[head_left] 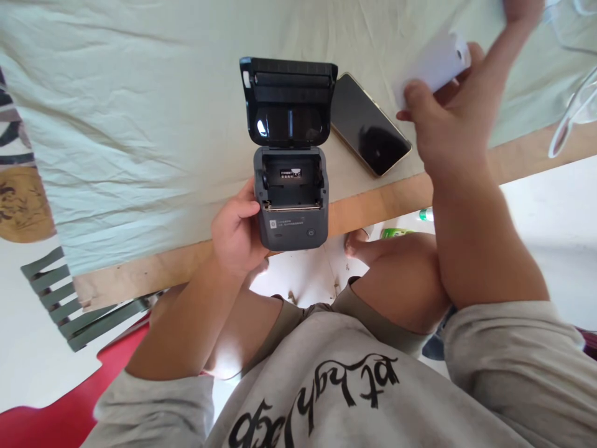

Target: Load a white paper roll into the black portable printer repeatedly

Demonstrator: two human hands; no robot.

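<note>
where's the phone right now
In the head view the phone lies face up on the pale cloth near the table's edge, just right of the open printer's lid, below the right hand.

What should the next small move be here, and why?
Probably bring the white paper roll in the right hand over to the small grey printer and lower it into the compartment. The lid stands open, the compartment looks bare, and the left hand grips the printer's side at the table edge.
</note>
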